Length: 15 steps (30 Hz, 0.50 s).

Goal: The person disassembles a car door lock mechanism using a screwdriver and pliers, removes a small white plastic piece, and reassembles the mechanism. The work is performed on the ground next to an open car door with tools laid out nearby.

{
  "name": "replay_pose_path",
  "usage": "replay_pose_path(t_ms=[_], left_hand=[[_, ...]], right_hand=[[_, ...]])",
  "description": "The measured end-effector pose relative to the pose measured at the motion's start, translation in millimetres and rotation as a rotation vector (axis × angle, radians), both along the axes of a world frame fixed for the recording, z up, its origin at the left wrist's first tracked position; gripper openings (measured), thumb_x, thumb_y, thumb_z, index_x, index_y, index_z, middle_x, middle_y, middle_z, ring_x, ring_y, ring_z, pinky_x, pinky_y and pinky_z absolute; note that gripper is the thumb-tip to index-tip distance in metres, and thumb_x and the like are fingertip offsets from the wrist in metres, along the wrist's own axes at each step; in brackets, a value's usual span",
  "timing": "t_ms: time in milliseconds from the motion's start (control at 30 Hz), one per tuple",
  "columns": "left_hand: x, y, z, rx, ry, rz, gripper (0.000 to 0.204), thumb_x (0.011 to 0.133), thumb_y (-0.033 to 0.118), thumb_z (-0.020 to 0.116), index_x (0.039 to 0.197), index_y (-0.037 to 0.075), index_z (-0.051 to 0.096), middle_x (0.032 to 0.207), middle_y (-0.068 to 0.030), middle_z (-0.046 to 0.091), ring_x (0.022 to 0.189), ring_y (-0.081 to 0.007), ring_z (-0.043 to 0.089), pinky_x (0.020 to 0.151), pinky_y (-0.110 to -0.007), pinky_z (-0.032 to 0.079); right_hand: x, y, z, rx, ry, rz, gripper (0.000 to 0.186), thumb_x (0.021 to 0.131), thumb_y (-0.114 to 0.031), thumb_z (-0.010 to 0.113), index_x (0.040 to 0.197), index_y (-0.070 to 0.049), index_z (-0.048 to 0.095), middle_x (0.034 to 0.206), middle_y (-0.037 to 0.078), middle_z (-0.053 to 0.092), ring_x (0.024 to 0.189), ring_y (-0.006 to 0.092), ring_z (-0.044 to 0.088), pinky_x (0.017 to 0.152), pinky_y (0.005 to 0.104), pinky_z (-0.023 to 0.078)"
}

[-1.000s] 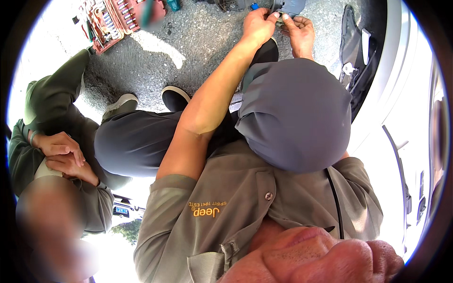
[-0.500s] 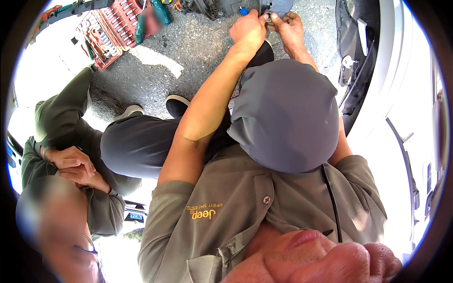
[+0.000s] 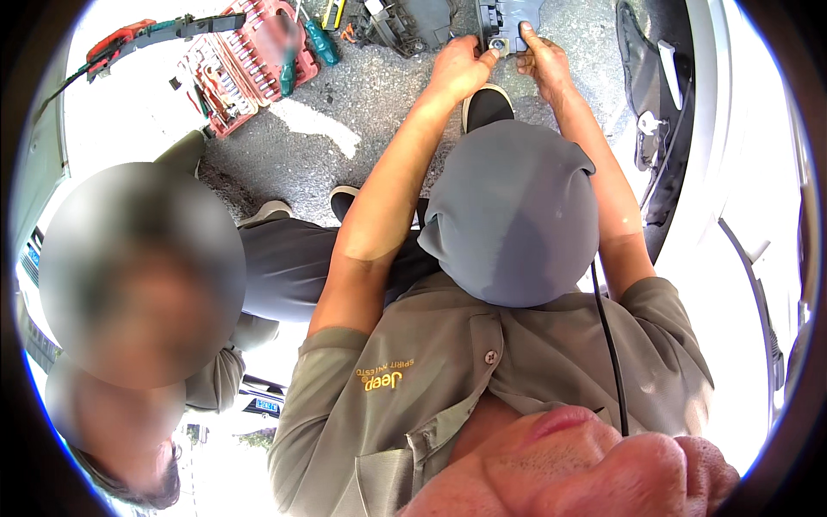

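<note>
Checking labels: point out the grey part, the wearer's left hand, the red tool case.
Grey part [image 3: 519, 19]: head view, middle of its visible body.
Left hand [image 3: 460, 69]: head view, back of the hand.
Red tool case [image 3: 307, 63]: head view, bare stretch near its right edge.

The left grip [image 3: 461, 69] holds the near left corner of a grey part [image 3: 515, 15]; the right grip [image 3: 546, 65] has its thumb against its right side. Left of the left grip lie dark plastic pieces [image 3: 394, 28], then, farther left, a teal-handled screwdriver [image 3: 321, 45] and a red tool case [image 3: 305, 65].
</note>
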<state>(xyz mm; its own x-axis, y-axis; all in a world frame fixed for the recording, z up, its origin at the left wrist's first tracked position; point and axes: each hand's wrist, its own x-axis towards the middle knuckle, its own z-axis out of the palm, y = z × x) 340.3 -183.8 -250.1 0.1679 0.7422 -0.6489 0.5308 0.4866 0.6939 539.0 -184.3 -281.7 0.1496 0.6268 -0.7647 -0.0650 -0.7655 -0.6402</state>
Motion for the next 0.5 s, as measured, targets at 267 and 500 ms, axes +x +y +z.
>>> replay_pose_path(t_ms=[267, 500], left_hand=[[-11, 25, 4, -0.204, -0.273, 0.149, 0.055, 0.102, 0.048, 0.061, 0.108, -0.005, 0.071, 0.099, -0.0113, 0.07, 0.092, -0.02, 0.066, 0.084, -0.034, 0.056], [-47, 38, 45, -0.331, -0.507, 0.234, 0.089, 0.091, 0.08, 0.051, 0.116, -0.004, 0.066, 0.111, -0.0149, 0.069, 0.102, -0.0266, 0.067, 0.088, -0.04, 0.058]], right_hand=[[4, 38, 24, 0.045, -0.018, 0.185, 0.07, 0.081, -0.059, 0.08, 0.1, 0.006, 0.065, 0.08, 0.01, 0.066, 0.062, 0.0149, 0.06, 0.055, 0.0282, 0.048], [0, 53, 67, 0.251, -0.154, 0.247, 0.058, 0.082, -0.055, 0.078, 0.085, 0.002, 0.068, 0.072, 0.008, 0.065, 0.057, 0.0147, 0.058, 0.054, 0.0283, 0.046]])
